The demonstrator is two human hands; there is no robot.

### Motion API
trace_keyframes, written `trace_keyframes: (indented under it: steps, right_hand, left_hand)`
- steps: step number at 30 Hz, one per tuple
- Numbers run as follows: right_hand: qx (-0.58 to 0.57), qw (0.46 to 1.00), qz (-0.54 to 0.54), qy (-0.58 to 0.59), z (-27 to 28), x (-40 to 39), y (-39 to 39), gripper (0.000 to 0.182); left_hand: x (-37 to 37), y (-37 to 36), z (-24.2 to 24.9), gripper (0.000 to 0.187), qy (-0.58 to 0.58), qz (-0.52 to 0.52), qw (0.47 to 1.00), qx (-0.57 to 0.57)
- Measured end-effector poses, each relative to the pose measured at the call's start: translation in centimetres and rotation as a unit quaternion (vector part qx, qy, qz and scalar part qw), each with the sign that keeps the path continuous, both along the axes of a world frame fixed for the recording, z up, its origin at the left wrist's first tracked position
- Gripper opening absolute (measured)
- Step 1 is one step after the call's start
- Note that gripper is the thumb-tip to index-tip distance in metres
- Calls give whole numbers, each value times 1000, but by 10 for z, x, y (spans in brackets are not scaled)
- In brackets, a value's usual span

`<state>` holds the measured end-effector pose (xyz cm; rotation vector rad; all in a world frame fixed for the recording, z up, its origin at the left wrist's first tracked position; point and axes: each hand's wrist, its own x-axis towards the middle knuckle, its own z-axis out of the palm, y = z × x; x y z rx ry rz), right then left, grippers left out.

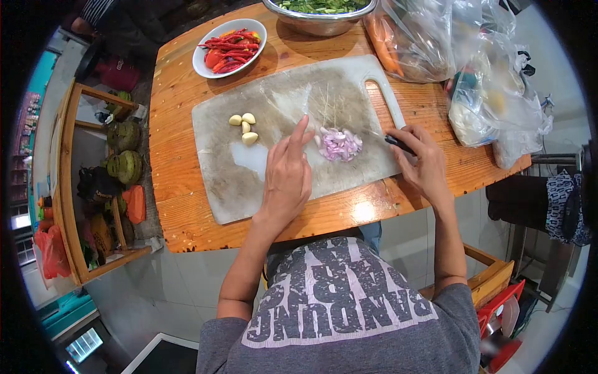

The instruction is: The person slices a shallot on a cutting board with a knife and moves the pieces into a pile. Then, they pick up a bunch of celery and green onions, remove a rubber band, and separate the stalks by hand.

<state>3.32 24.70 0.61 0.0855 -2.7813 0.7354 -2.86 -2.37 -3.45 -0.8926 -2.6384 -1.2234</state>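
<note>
A pale, stained cutting board (230, 193) lies on the wooden table. On it rests a small heap of sliced shallots (339, 145), purple and white. Several peeled garlic cloves (249, 138) sit toward the board's left side. My right hand (425, 161) grips a knife by its black handle (400, 144) at the board's right edge; the thin blade points left toward the shallots and is hard to make out. Just left of the heap, my left hand (288, 171) is over the board with its index finger stretched out and nothing visible in it.
A white bowl of red chilies and tomatoes (230, 53) stands at the back left. Behind the board is a metal bowl of chopped greens (321, 23). Plastic bags of vegetables (430, 47), carrots among them, crowd the right. Green gas cylinders (124, 136) stand by a wooden frame at left.
</note>
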Motion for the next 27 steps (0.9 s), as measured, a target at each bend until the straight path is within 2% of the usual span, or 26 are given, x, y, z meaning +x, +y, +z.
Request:
trace_keyframes:
  steps: [4,7,10,11,14,18,21,24,27]
  right_hand:
    - [-78,995,-6,-58,5,2,5,34]
    - [-113,992,-5,-54,9,11,-2,33]
    - [-226,952,-115,-173,16,23,-19,31]
    - [-164,977,-75,-113,9,26,-21,33]
    - [-151,981,-73,-97,21,27,-38,35]
    - [-171,975,-85,-117,14,34,-36,27]
    - [-211,970,-101,-61,-12,40,-25,27]
    - [-292,952,-94,-20,-35,50,-18,27]
    - [-427,886,-126,-125,-20,57,-26,27]
  left_hand:
    - [-5,-3,-2,71,1,8,1000,0]
    - [-9,-2,0,68,27,3,1000,15]
    - [-12,0,-2,61,41,5,998,41]
    - [-13,1,-2,58,45,17,998,39]
    - [-19,5,-4,51,39,40,998,32]
    - [-23,3,7,48,-3,40,999,33]
    - [-19,-10,18,47,-73,35,996,45]
    - [-5,-28,23,45,-16,27,998,58]
    - [1,-42,14,49,61,41,997,14]
